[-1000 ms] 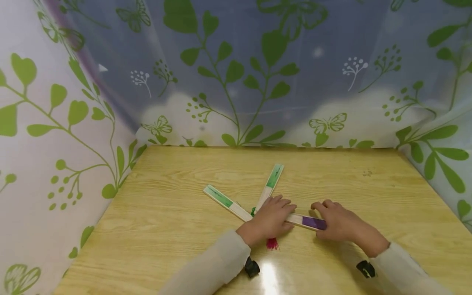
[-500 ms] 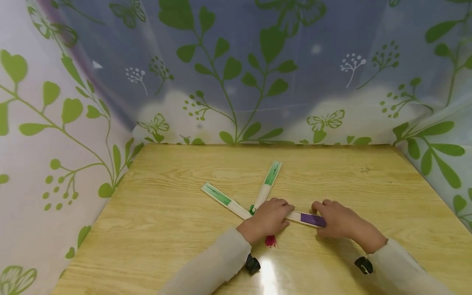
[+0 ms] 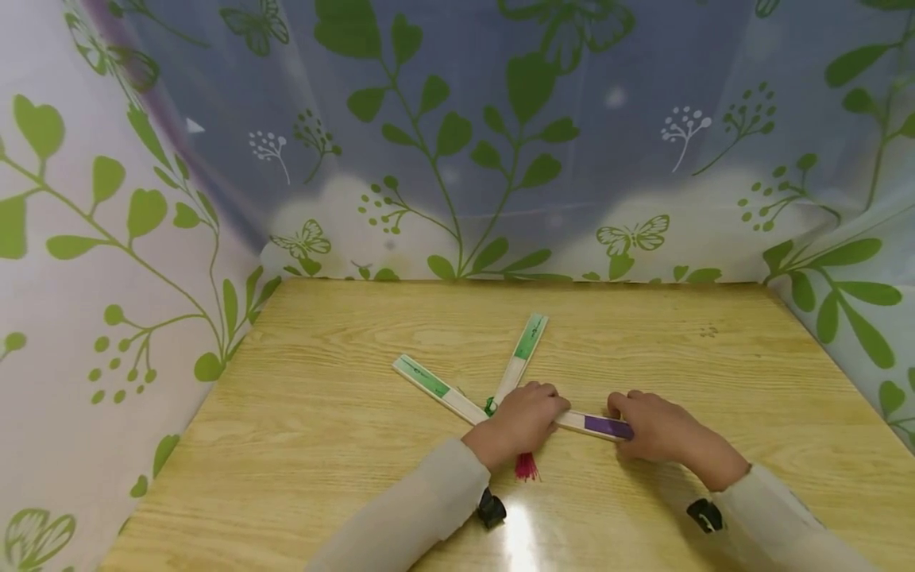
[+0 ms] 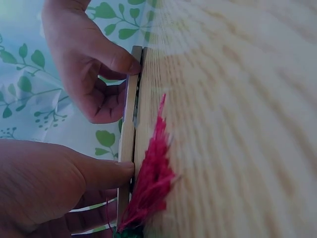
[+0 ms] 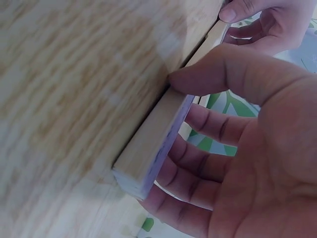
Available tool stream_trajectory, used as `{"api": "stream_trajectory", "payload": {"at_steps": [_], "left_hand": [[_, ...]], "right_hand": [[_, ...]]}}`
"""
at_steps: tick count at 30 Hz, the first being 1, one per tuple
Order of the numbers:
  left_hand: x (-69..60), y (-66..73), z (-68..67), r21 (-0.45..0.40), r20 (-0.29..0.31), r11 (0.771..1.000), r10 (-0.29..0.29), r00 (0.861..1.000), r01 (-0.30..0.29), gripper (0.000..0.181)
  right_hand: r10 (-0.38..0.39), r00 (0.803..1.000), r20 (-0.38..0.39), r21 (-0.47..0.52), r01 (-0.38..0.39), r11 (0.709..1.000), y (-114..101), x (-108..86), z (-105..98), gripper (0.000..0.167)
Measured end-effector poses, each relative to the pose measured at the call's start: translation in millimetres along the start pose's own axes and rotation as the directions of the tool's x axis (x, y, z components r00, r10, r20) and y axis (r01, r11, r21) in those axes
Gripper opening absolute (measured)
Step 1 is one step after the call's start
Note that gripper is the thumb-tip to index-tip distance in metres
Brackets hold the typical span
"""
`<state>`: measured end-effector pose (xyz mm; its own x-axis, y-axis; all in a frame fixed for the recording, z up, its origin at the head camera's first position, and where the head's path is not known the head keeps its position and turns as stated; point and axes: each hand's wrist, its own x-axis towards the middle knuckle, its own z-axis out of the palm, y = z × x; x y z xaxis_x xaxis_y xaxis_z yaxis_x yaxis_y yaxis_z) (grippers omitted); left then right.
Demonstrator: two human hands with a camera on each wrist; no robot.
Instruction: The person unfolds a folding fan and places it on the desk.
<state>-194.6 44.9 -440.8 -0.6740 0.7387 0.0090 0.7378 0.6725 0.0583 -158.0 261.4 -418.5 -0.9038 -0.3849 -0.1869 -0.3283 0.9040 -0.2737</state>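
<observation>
A folded hand fan with a purple end (image 3: 608, 427) lies slantwise on the table. My left hand (image 3: 525, 417) grips its narrower left part; in the left wrist view the thumb lies along one side and the fingers curl round the other. My right hand (image 3: 654, 429) pinches the purple end, thumb on the near edge and fingers beyond, as the right wrist view shows. A crimson tassel (image 4: 153, 173) hangs loose beside the left hand. Two more folded fans, a left green-ended fan (image 3: 422, 376) and a farther green-ended fan (image 3: 530, 338), spread out behind the left hand, which hides part of them.
A green cord (image 3: 490, 406) sits where the two green-ended fans meet. The wood-grain table (image 3: 322, 477) runs back to a curtain (image 3: 457, 159) printed with leaves and butterflies. Similar cloth (image 3: 107, 238) encloses the left and right sides.
The left hand's fingers have drawn in closer round the purple-ended fan. Both hands otherwise stay where they were, and the fans lie unmoved; the head view has shifted slightly.
</observation>
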Motion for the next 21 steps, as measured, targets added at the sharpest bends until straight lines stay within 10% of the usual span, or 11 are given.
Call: {"api": "stream_trajectory", "payload": {"at_steps": [21], "left_hand": [[0.6, -6.4, -15.6, -0.116, 0.062, 0.99, 0.094, 0.994, -0.087, 0.037]], "right_hand": [[-0.026, 0.997, 0.079, 0.098, 0.019, 0.995, 10, -0.7, -21, 0.027]]}}
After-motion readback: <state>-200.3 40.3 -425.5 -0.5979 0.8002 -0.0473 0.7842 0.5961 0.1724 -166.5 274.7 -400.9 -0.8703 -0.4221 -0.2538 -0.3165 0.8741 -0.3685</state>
